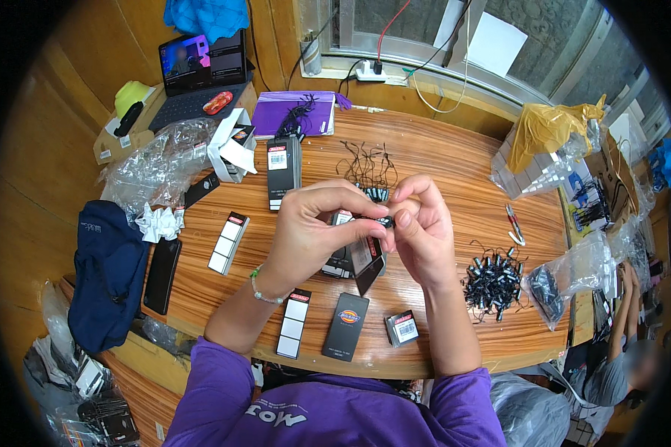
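Observation:
My left hand [309, 220] pinches a small black hang-tag string end [385, 221] between thumb and fingers, over the middle of the table. Right up against it, my right hand [425, 231] is closed on the same piece, its fingers curled. Below the hands hangs a dark hang tag [369, 272] with a red label. More tags lie partly hidden beneath my left hand. Just beyond the fingers, several black tag strings [369, 167] are laid out with their ends toward me. A heap of black tag strings [494, 283] lies to the right.
Close to me lie a white-panelled label strip [294, 324], a dark tag [346, 328] and a small label stack [402, 328]. A tall tag stack [282, 167] stands farther back. Red-handled snips [514, 226] lie right. A phone [162, 276] and tablet [201, 67] are left; another person [611, 372] sits right.

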{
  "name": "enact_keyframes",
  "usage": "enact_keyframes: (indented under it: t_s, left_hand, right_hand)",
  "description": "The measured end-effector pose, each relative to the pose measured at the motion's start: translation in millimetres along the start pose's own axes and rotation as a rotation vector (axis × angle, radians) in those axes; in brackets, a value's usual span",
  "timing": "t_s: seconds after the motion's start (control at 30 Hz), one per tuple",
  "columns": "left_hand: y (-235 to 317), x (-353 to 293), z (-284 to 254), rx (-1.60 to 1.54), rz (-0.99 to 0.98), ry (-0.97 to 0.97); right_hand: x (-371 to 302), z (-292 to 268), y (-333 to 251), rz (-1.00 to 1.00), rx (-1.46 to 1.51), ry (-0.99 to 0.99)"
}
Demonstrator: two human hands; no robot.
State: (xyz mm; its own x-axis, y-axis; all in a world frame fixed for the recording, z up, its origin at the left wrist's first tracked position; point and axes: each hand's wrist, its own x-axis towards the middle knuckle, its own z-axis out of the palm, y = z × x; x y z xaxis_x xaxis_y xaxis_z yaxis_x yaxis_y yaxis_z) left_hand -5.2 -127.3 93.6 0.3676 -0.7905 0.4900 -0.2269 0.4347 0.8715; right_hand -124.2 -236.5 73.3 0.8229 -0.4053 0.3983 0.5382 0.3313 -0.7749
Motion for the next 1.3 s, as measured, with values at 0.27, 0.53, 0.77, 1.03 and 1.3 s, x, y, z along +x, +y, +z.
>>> enact_keyframes:
  t_s: [0.27, 0.53, 0.77, 1.03, 1.3]
  left_hand:
    - [1, -3, 1, 0.038, 0.052, -0.009]
    - [-8, 5, -1, 0.206, 0.104, 0.012]
    - [-26, 10, 6, 0.136, 0.124, 0.009]
    - [-31, 7, 6, 0.012, -0.182, -0.133]
    - [-35, 12, 1, -0.187, -0.235, -0.207]
  right_hand:
    - [-2, 4, 3, 0.027, 0.047, 0.046]
    - [4, 1, 0, 0.137, 0.045, 0.079]
    - [7, -10, -10, 0.01, -0.066, 0.168]
    - [9, -21, -10, 0.073, -0.067, 0.096]
    - [11, -23, -12, 0.008, -0.195, 0.325]
